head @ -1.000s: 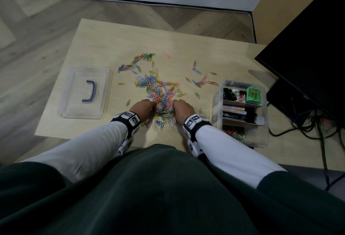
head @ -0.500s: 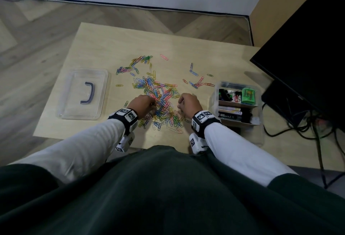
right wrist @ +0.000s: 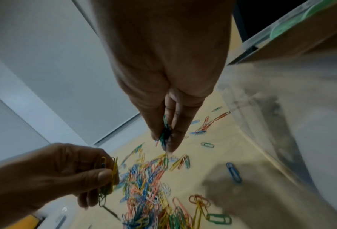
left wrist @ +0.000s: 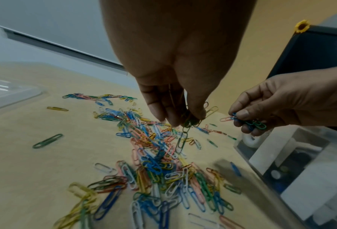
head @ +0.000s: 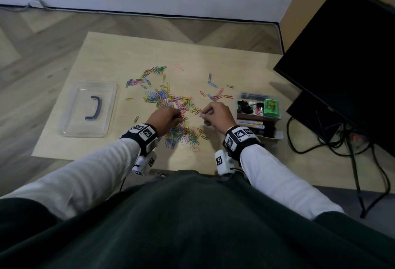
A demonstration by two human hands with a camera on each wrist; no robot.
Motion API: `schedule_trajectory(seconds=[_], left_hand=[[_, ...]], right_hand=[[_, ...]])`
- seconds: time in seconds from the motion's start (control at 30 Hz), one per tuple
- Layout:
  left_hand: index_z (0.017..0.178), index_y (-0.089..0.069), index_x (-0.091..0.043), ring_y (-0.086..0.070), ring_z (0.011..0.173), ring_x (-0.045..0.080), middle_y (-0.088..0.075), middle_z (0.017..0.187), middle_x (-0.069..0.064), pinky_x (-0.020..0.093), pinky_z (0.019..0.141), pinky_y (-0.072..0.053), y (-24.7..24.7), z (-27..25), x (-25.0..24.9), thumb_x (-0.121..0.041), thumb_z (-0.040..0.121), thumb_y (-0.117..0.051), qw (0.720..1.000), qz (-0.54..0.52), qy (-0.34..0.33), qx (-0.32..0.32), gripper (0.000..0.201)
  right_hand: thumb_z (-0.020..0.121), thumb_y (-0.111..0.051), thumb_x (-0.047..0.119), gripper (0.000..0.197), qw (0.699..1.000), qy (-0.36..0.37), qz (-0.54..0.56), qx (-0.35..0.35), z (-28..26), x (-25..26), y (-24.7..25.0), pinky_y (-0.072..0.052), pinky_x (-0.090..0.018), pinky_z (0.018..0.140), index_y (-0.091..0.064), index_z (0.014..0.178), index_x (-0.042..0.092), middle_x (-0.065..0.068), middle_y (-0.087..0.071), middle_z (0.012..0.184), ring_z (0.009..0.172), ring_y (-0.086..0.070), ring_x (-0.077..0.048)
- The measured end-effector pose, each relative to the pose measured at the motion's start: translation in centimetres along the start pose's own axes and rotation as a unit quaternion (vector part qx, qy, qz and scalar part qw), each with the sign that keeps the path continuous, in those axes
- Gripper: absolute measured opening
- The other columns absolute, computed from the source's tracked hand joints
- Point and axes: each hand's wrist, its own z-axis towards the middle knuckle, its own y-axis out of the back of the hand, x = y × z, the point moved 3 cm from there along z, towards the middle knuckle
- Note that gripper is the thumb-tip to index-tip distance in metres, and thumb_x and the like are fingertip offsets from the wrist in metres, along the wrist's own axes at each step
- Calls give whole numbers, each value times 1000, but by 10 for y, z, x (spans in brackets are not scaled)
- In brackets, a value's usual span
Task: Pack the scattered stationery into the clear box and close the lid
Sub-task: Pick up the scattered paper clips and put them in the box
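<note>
Both hands raised just above the pile of coloured paper clips (head: 177, 114) on the table (head: 119, 54). Left hand (head: 165, 120) pinches a bunch of clips, one green clip dangling. Right hand (head: 217, 113) pinches a smaller bunch of blue and green clips. Clear box (head: 258, 114), uncovered, just right of the right hand. Lid (head: 89, 108) lies flat, well apart at table's left.

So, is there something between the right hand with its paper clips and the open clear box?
Nothing visible. The right hand, pinching paper clips, is just left of the clear box, whose top is open. Its lid lies far left on the table.
</note>
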Motion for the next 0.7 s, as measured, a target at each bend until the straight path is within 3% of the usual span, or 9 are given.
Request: schedule_trajectory(seconds=[0.07, 0.2, 0.37, 0.47, 0.57, 0.63, 0.7], left_hand=[[94, -67, -11, -60, 75, 24, -68, 87, 6, 30, 62, -43, 2, 0, -10, -27, 97, -56, 1000, -14, -19, 4, 20], [93, -69, -13, -58, 72, 19, -69, 84, 2, 26, 59, -34, 8, 1, -43, -29, 95, -58, 998, -40, -53, -9, 19], [97, -69, -14, -58, 75, 15, -68, 87, -1, 26, 60, -40, 5, 1, -99, -30, 96, -57, 991, -64, -114, 1, 20], [98, -69, -16, -61, 77, 17, -70, 88, 0, 30, 67, -47, -5, 2, -131, -32, 96, -57, 986, -79, -145, 16, 20], [96, -69, -16, -58, 75, 17, -68, 85, 0, 29, 62, -39, -18, 4, -161, -31, 95, -58, 983, -71, -168, 19, 19], [94, -68, -15, -54, 72, 18, -66, 84, 2, 29, 60, -33, -27, 5, -179, -30, 95, -58, 981, -58, -185, 18, 18], [91, -67, -13, -55, 73, 22, -65, 84, 5, 31, 59, -37, -35, 7, -191, -27, 95, -58, 980, -43, -194, 26, 17]], right_hand=[[88, -73, 6, 6, 1000, 7, 26, 4, -7, 1, 12, -57, -26, 60, -68, 90, 3, -5, -69, 69, 62, -69, -17], [86, -73, 1, 7, 995, 8, 95, 26, -18, -7, 37, -62, -36, 66, -68, 91, 1, -13, -70, 73, 66, -72, -24], [85, -75, 6, 9, 997, 18, 62, 39, -39, -25, 78, -61, -36, 68, -69, 92, 4, -19, -71, 81, 73, -72, -27], [82, -79, 15, 12, 999, 26, -4, 27, -54, -42, 105, -56, -34, 72, -72, 91, 13, -11, -72, 86, 80, -70, -21], [84, -78, 14, 10, 999, 19, -18, 27, -73, -59, 126, -51, -28, 69, -72, 92, 15, -6, -71, 86, 78, -64, -14], [84, -77, 12, 11, 999, 10, -20, 26, -82, -73, 135, -51, -31, 69, -71, 89, 19, -7, -72, 85, 78, -66, -18], [82, -78, 13, 14, 999, 2, -25, 20, -89, -87, 142, -56, -38, 75, -71, 86, 23, -6, -73, 84, 81, -69, -22]])
